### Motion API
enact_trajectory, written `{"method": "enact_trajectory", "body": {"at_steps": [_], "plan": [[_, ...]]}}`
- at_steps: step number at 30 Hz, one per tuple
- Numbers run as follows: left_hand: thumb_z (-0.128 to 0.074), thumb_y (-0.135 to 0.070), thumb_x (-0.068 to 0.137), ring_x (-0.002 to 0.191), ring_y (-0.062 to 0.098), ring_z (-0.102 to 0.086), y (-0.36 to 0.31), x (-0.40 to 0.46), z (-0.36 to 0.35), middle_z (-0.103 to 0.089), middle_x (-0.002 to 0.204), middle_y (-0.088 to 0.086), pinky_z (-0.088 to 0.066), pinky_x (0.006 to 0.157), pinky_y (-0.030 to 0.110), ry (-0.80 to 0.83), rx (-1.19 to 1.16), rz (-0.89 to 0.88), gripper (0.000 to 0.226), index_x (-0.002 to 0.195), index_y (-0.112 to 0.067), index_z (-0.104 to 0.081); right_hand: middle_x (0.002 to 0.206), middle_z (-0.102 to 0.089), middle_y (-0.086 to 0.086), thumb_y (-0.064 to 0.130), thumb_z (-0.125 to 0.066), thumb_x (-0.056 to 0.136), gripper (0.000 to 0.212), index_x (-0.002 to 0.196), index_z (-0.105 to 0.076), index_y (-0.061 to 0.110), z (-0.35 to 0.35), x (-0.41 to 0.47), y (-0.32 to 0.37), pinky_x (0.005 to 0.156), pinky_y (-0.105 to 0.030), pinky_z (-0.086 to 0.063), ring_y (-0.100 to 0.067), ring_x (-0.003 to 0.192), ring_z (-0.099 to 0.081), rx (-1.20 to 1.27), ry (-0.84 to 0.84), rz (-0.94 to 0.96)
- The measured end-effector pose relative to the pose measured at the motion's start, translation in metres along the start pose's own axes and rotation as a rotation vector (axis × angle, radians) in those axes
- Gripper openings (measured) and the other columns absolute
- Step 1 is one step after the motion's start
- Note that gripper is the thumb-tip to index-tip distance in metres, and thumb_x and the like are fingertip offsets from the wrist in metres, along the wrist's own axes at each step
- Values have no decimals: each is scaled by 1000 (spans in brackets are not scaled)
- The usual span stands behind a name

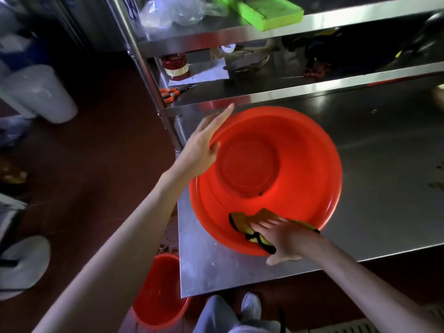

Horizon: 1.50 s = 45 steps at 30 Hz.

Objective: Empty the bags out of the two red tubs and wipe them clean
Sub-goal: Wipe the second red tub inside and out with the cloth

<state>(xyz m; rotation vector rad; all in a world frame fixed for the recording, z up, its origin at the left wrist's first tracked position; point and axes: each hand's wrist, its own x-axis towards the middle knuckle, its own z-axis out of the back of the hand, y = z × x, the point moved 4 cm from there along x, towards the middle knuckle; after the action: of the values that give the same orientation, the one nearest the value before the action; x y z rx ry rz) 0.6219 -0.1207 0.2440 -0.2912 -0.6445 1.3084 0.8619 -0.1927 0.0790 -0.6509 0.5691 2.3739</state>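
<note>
A large red tub [288, 145] lies tilted on the steel table [384, 164], its empty inside facing me. My left hand [204, 143] holds its far-left rim, thumb hooked inside and fingers straight along the outside. My right hand [283, 234] presses a yellow cloth with black edging [242, 221] against the tub's near inner wall, fingers straight. A second red tub [158, 292] stands on the floor beside the table's near-left corner, partly hidden under the table edge. No bags show in either tub.
Steel shelves rise behind the tub, carrying a red jar [175, 66], orange-handled scissors [170, 92], a green tray [269, 13] and clear plastic bags [168, 10]. White buckets [40, 92] stand on the dark red floor at left. My shoe [251, 306] is below the table edge.
</note>
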Motion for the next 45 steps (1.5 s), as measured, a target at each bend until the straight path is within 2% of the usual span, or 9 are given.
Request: {"method": "enact_trajectory", "body": {"at_steps": [3, 11, 16, 22, 25, 31, 35, 42, 45], "plan": [[-56, 14, 90, 136, 12, -53, 1, 5, -4, -52, 151, -10, -40, 115, 22, -7, -80, 41, 91, 161, -40, -34, 170, -4, 12, 75, -44, 92, 92, 163, -2, 32, 12, 9, -3, 127, -43, -8, -11, 156, -2, 186, 118, 14], [-54, 17, 88, 120, 5, -60, -10, -8, -11, -56, 143, -5, -43, 99, 6, -56, -91, 24, 86, 157, -33, -43, 121, -69, -17, 43, -59, 96, 36, 125, -64, 22, 10, 118, -5, 93, -40, -46, -35, 116, -63, 586, -307, -218], [-52, 19, 87, 127, 11, -61, -7, -15, -9, -57, 143, -3, -46, 108, 16, -111, -125, 61, 86, 158, -29, -43, 150, -53, -12, 76, -6, 82, 97, 138, -61, 20, 21, 154, -4, 112, -49, -40, -36, 137, -50, 359, -440, -197], [-52, 20, 87, 137, 8, -52, 5, -28, -9, -54, 151, -2, -36, 107, 4, -194, -140, 174, 88, 159, -31, -42, 93, -71, -14, 54, -37, 78, 38, 93, -61, 29, 12, 103, 31, 82, -45, -54, -30, 86, -67, 715, -478, -196], [-53, 19, 88, 126, -2, -53, 7, -31, -8, -56, 147, -1, -37, 98, -1, -193, -175, 215, 88, 158, -32, -42, 98, -67, 3, 40, -48, 82, 25, 98, -61, 25, 20, 57, 63, 90, -30, -46, -14, 98, -62, 830, -512, -103], [-51, 17, 88, 136, 8, -54, 13, -36, -6, -56, 146, -9, -47, 114, 35, -131, -233, 263, 91, 157, -42, -39, 113, -70, -8, 31, -52, 99, 28, 117, -68, 16, 20, 126, 43, 97, -40, -47, -22, 103, -61, 896, -372, -246], [-52, 18, 87, 142, 1, -46, 21, -48, -3, -53, 150, -13, -43, 118, 34, -199, -224, 303, 92, 158, -40, -40, 135, -66, -8, 32, -49, 98, 36, 126, -68, 20, -5, 208, -3, 112, -44, -41, -28, 130, -58, 629, -399, -271], [-54, 15, 89, 143, 1, -45, 36, -82, -10, -52, 152, -16, -38, 120, 27, -338, -299, 355, 86, 158, -35, -42, 85, -71, -4, 58, -36, 84, 42, 103, -62, 31, -9, 135, 37, 73, -47, -52, -31, 82, -69, 753, -436, -193], [-55, 16, 87, 142, -5, -44, 42, -91, -27, -52, 154, -16, -38, 118, 21, -329, -381, 437, 87, 159, -32, -41, 95, -69, -1, 50, -45, 91, 34, 105, -61, 24, 12, 68, 74, 81, -47, -48, -22, 87, -65, 820, -484, -73]]}}
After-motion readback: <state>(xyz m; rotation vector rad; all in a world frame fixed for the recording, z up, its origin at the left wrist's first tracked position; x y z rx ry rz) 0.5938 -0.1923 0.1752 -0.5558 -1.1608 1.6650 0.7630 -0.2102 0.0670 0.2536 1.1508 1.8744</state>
